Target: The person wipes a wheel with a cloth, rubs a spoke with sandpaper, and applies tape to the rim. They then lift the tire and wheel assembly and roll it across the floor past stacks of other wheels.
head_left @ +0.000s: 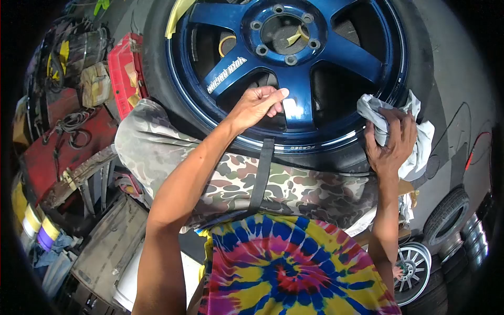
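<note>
A blue spoked wheel (302, 97) with a black tire (157, 68) around it lies before my knees. White lettering runs along one spoke. My left hand (258, 107) is closed, thumb over curled fingers, at the left side of the lower spoke. Whatever those fingers hold, if anything, is hidden. At the wheel's lower right edge, my right hand (391, 137) grips a crumpled pale grey cloth (420, 142), which hangs over the rim and tire. Yellow masking tape (179, 16) clings to the upper left rim, and another yellow scrap (299, 35) shows in the center hole.
To the left are a red case (123, 76), a red metal surface with coiled cable (58, 136), and tape rolls (39, 226). On the right, a loose tire (446, 214), a silver wheel (412, 273) and a red-handled cable (475, 147) lie on the grey floor.
</note>
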`<state>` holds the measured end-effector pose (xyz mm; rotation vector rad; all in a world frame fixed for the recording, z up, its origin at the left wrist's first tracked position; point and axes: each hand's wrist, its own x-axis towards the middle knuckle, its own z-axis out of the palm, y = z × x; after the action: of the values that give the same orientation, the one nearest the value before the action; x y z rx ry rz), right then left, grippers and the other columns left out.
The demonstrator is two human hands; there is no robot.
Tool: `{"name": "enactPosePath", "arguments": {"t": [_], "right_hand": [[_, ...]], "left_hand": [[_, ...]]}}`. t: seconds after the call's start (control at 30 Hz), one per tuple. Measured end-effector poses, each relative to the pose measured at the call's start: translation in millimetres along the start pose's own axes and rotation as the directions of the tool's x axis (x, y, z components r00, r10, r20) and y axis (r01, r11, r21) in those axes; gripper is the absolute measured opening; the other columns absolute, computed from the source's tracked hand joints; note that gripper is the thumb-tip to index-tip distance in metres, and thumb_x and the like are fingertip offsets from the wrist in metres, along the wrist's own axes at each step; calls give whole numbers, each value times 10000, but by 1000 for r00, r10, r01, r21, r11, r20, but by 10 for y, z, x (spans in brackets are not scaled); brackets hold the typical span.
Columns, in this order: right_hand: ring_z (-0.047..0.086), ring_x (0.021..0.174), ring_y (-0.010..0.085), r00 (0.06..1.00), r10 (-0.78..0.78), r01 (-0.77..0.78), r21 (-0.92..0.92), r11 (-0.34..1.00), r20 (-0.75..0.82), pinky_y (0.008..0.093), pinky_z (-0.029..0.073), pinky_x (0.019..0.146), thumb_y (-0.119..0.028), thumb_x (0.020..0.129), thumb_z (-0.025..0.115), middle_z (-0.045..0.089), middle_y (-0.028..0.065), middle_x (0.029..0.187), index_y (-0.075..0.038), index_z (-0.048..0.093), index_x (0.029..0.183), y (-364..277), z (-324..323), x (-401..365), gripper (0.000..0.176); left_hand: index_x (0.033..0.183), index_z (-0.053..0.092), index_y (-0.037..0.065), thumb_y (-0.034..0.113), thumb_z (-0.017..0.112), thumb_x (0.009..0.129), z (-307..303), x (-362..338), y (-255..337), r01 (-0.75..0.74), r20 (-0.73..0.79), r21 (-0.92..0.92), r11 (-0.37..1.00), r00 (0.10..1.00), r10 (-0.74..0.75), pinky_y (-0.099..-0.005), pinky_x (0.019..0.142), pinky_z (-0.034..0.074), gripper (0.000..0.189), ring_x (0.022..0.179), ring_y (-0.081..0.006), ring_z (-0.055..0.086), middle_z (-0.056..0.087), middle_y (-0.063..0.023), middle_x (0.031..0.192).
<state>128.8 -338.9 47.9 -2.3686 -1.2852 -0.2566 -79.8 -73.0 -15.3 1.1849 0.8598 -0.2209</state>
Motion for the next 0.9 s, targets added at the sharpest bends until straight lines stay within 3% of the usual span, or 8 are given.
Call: {"name": "enactPosePath", "arguments": {"t": [0.27, 0.47, 0.57, 0.67, 0.7, 0.77, 0.83, 0.9], "right_hand": [[654, 1056, 351, 1000, -5, 5, -2, 1000, -5, 554, 483, 1092, -245, 770, 820, 694, 116, 1068, -122, 743, 1109, 30, 6, -19, 369], [658, 1058, 341, 1000, 12, -12, 5, 1000, 27, 553, 468, 1122, -256, 767, 811, 692, 117, 1066, -119, 745, 1107, 54, -14, -25, 372], [654, 1030, 342, 1000, 4, -4, 3, 1000, 6, 523, 494, 1052, -230, 769, 811, 685, 123, 1048, -96, 740, 1088, 71, -9, -40, 353], [641, 1008, 343, 998, 54, -52, 48, 997, -44, 487, 492, 953, -207, 813, 812, 671, 140, 1038, -73, 720, 1091, 36, 1, -26, 322], [641, 1008, 343, 997, 49, -47, 43, 998, -52, 487, 492, 953, -207, 813, 812, 671, 140, 1038, -73, 720, 1091, 49, 21, -34, 322], [625, 992, 340, 998, 41, -41, 7, 999, -57, 467, 467, 889, -188, 869, 804, 658, 150, 1039, -56, 697, 1105, 99, 33, -30, 290], [613, 982, 352, 952, 305, -301, 103, 948, -22, 454, 462, 924, -188, 929, 765, 654, 163, 1034, -9, 670, 1118, -22, -13, 111, 278], [604, 1024, 346, 739, 636, -656, 451, 605, 222, 446, 464, 941, -210, 954, 746, 644, 164, 1081, 11, 646, 1207, -399, -122, 317, 350]], "left_hand": [[834, 696, 72, 586, 792, 932, 117, 43, -87, 60, -24, 105, 993, 998, -58, -247, 701, 493, 532, 724, -89, 582, 605, -11, 749], [1083, 790, 27, 596, 806, 911, 128, -51, -6, 63, 94, 90, 994, 993, -71, -292, 817, 518, 594, 853, -113, 624, 721, -46, 923], [1207, 789, 55, 477, 809, 952, 141, -94, -58, 48, 128, 170, 984, 989, -71, -298, 905, 532, 493, 983, -136, 665, 756, -47, 1075], [1194, 773, 2, 555, 850, 864, 187, -190, 78, -18, 257, 239, 971, 965, -45, -374, 984, 520, 648, 1087, -250, 700, 771, -130, 1129], [1183, 776, 17, 602, 838, 842, 173, -153, 123, -139, 332, 573, 808, 941, -74, -413, 994, 524, 680, 1085, -328, 705, 763, -186, 1149], [1217, 757, 32, 636, 830, 821, 165, -180, 226, -57, 288, 650, 758, 941, -176, -447, 990, 525, 726, 1096, -393, 695, 744, -235, 1159], [1233, 741, 23, 651, 830, 812, 124, -213, 196, -145, 300, 700, 699, 949, -103, -450, 992, 528, 762, 1109, -405, 692, 737, -247, 1160], [1249, 724, 14, 667, 829, 803, -24, -308, 205, -209, 298, 748, 630, 954, -37, -454, 995, 530, 798, 1122, -418, 688, 730, -259, 1162]]}}
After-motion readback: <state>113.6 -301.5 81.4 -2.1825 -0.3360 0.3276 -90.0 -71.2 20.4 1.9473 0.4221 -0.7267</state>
